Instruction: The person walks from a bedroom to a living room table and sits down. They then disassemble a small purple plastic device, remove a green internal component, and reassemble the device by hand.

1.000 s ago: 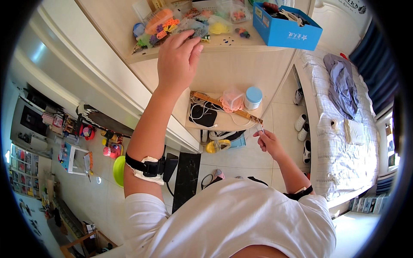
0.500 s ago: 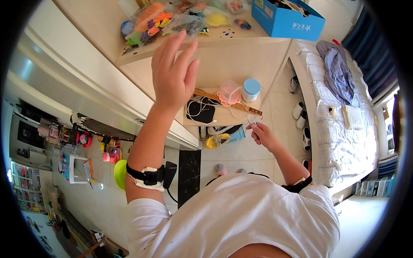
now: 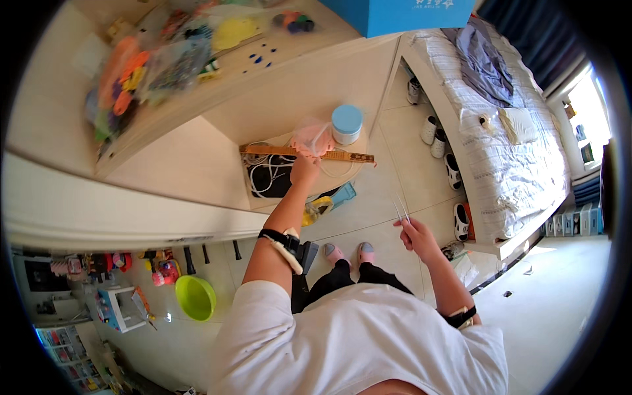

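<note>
Covering the pink pouch (image 3: 312, 139), left hand (image 3: 305, 171).

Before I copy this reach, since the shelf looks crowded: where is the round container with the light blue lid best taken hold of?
Grip the container with the light blue lid around its side wall just under the lid, coming from above and the right. It stands upright, so the round wall offers an even grip. The left hand and pink bag crowd its left side; the wooden ruler lies in front.

One blue-lidded jar (image 3: 346, 123), one green basin (image 3: 195, 297), two pink slippers (image 3: 349, 253).
</note>
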